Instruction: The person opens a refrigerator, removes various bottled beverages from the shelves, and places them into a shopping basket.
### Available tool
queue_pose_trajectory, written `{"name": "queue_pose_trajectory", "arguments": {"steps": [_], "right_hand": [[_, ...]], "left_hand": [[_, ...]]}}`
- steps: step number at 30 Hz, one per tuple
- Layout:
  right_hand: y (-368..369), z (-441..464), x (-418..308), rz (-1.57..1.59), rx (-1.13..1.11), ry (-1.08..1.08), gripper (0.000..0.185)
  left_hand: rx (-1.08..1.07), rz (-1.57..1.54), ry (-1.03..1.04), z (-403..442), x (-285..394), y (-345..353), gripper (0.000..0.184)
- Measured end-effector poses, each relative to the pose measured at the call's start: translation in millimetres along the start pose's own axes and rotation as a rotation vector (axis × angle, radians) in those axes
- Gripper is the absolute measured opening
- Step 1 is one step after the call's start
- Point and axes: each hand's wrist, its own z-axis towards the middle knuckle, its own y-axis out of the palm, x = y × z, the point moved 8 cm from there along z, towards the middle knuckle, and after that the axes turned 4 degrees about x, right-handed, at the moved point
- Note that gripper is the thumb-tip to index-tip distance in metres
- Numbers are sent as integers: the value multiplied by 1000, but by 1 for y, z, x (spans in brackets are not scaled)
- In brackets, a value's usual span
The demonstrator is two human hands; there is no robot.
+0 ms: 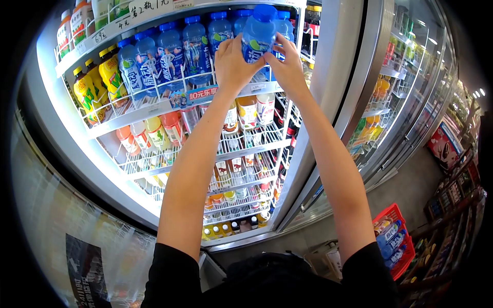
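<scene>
Both my hands hold one blue bottle (259,33) with a blue cap, upright in front of the upper wire shelf (149,109) of a lit drinks cooler. My left hand (233,66) grips its left side, and my right hand (287,64) has its fingers on the right side and lower part. The two thumbs nearly meet at the bottle's base. Behind and to the left stands a row of similar blue bottles (196,49), with yellow bottles (88,96) at the shelf's left end.
Lower shelves hold juice bottles (173,127) and other drinks. An open glass door (77,226) is at the lower left. Closed cooler doors (411,97) stand on the right. On the floor at the lower right, a red basket (409,249) contains several blue bottles (393,240).
</scene>
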Motion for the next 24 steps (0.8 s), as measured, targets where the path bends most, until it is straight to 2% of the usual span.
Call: {"name": "queue_pose_trajectory", "arguments": {"steps": [2, 11, 13, 15, 17, 18, 21, 24], "right_hand": [[1, 0, -12, -44, -52, -104, 66], [-3, -8, -22, -44, -91, -264, 72], [-8, -13, -36, -39, -73, -280, 71], [-14, -23, -69, -105, -56, -479, 68], [-19, -24, -77, -96, -67, -465, 69], [-21, -23, -74, -65, -70, -420, 71], [-21, -29, -51, 64, -103, -288, 78], [-21, -40, -28, 112, -123, -67, 78]], "left_hand": [[30, -33, 50, -2, 1, -2, 72], [111, -148, 164, -9, 12, -12, 72], [195, -176, 230, -13, 17, -20, 82], [205, -321, 212, -13, 13, -15, 94], [346, -333, 312, -6, 38, -42, 94], [340, -335, 301, -4, 44, -50, 94], [210, -339, 266, -4, 50, -52, 89], [-31, -415, 76, -15, 36, -33, 76]]}}
